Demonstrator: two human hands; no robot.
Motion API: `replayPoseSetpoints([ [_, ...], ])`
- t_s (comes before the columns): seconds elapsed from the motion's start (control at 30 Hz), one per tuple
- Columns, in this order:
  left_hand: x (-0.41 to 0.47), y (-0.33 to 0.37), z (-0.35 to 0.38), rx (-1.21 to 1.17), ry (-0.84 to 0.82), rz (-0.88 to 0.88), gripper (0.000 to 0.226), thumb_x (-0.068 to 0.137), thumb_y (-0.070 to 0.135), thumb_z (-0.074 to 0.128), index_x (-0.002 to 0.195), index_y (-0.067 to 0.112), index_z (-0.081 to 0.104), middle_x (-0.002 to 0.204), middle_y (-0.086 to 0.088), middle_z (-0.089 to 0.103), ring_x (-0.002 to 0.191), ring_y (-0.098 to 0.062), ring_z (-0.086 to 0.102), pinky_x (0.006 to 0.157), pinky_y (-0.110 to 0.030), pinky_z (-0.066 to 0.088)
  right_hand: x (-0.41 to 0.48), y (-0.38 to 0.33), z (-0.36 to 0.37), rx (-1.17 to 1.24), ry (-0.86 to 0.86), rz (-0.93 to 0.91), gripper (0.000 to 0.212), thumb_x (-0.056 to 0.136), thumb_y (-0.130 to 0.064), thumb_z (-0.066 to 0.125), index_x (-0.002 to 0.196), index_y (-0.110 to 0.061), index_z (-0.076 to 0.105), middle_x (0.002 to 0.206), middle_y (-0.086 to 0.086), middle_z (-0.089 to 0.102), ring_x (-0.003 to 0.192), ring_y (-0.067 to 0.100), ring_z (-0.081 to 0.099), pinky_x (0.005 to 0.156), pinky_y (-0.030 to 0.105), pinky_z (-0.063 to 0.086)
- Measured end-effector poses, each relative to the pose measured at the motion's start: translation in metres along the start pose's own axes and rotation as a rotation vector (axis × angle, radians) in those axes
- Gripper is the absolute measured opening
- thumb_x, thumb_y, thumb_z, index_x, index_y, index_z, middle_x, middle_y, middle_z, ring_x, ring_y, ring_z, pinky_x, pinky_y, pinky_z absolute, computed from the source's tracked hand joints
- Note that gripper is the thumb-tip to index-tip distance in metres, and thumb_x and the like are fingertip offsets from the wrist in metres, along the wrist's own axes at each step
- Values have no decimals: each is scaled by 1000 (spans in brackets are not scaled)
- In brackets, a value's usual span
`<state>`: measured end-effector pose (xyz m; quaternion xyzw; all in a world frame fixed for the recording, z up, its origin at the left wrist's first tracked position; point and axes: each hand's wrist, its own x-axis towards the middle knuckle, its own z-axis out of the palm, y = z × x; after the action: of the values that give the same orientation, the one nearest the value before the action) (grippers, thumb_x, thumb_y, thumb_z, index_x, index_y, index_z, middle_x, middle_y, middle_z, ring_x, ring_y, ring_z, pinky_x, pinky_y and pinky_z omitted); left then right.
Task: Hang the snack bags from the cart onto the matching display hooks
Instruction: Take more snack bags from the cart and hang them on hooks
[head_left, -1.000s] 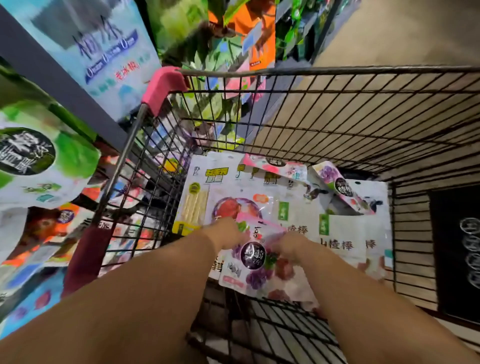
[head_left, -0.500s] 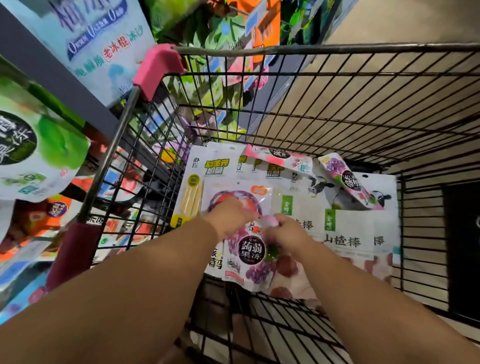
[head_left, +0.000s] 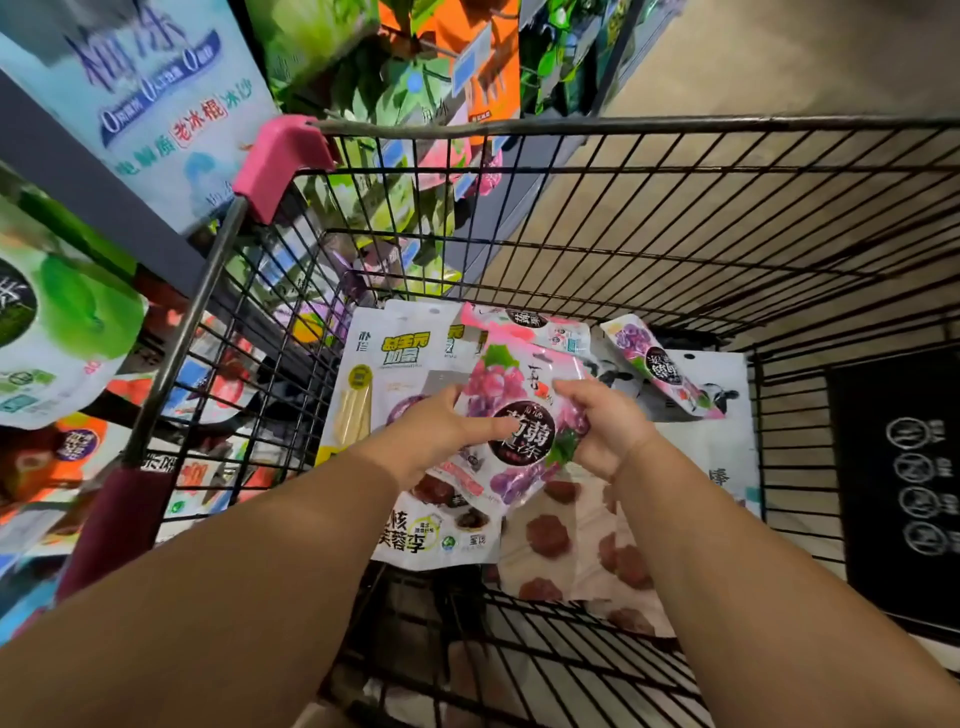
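A pink-and-purple grape jelly bag (head_left: 511, 415) with a black round label is lifted a little above the pile in the black wire cart (head_left: 675, 218). My left hand (head_left: 441, 431) grips its left edge and my right hand (head_left: 608, 426) grips its right edge. Under it lie several other snack bags: a white bag with yellow sticks (head_left: 363, 384), a white plum bag (head_left: 436, 535), a clear bag of red pieces (head_left: 576, 551), and another grape jelly bag (head_left: 660, 369) leaning at the cart's far right.
The display rack stands to the left with hanging bags: a light-blue bag (head_left: 156, 98), a green-and-white bag (head_left: 57, 332), orange bags (head_left: 488, 67) further along. The cart's pink corner guard (head_left: 280, 156) is close to the rack. Tan floor lies beyond the cart.
Both hands have lifted the grape jelly bag off the pile and turned it upright, so its black label faces me. The view has tilted up slightly.
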<state>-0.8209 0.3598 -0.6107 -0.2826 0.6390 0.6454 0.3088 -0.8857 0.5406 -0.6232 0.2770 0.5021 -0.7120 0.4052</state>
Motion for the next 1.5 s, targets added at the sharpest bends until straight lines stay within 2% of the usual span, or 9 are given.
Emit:
replayPoseSetpoints([
  [0.2, -9, 4, 10, 79, -113, 45, 107, 56, 38, 92, 144, 22, 35, 130, 13, 53, 120, -12, 50, 108, -32, 35, -6, -10, -7, 100, 82, -36, 43, 96, -14, 50, 136, 4, 46, 120, 23, 62, 100, 36, 66, 74, 46, 57],
  [0.33, -18, 14, 13, 101, -59, 132, 77, 77, 15, 80, 129, 41, 30, 93, 23, 54, 84, 5, 52, 87, -23, 36, -2, -10, -6, 244, 123, -52, 43, 97, -28, 54, 132, -3, 54, 126, 21, 64, 112, 36, 64, 86, 53, 54],
  [0.5, -15, 15, 10, -30, 13, 138, 66, 81, 11, 77, 129, 34, 37, 112, 11, 53, 109, -10, 48, 93, -26, 35, 20, -8, -35, 459, 435, -57, 55, 97, -44, 52, 136, -7, 44, 80, 9, 56, 60, 18, 55, 50, 28, 49],
  [0.63, -9, 12, 4, -48, 51, 121, 54, 77, 17, 81, 120, 26, 50, 117, 6, 63, 112, -14, 55, 90, -29, 39, 44, -10, -56, 575, 534, -18, 49, 100, -37, 49, 142, -14, 41, 78, 10, 49, 58, 17, 48, 48, 24, 43],
  [0.8, -4, 14, 2, -76, 74, 138, 27, 79, 17, 79, 92, 31, 59, 98, 14, 65, 95, -5, 56, 82, -23, 37, 63, -22, -65, 733, 522, -66, 32, 99, -40, 50, 122, -18, 52, 74, 1, 47, 52, 10, 39, 38, 14, 32],
  [0.93, 1, 13, 1, -58, 90, 132, 29, 77, 20, 80, 100, 29, 64, 101, 12, 70, 102, -11, 60, 82, -25, 40, 63, -31, -68, 805, 546, -146, 23, 100, -32, 51, 90, -11, 52, 80, 0, 56, 64, 9, 53, 51, 15, 41],
  [1.03, 7, 15, 2, -82, 70, 154, 23, 80, 13, 77, 87, 29, 63, 81, 21, 70, 86, 1, 60, 65, -15, 36, 59, -40, -70, 737, 590, -133, 17, 102, -16, 44, 91, -7, 53, 115, 2, 66, 109, 12, 65, 94, 19, 50],
  [1.17, 11, 17, 7, -97, 61, 170, 24, 79, 10, 76, 88, 29, 65, 76, 22, 73, 85, 2, 62, 67, -16, 40, 47, -41, -70, 359, 691, -220, 31, 103, -14, 37, 129, -2, 50, 80, 2, 52, 65, 10, 51, 61, 22, 47],
  [1.5, 17, 20, 15, -158, 114, 126, 31, 77, 22, 80, 105, 23, 67, 98, 8, 73, 93, -10, 65, 74, -24, 46, 11, -62, -21, -274, 902, -575, 38, 106, -30, 33, 136, -16, 52, 104, 8, 54, 93, 20, 49, 75, 22, 35],
])
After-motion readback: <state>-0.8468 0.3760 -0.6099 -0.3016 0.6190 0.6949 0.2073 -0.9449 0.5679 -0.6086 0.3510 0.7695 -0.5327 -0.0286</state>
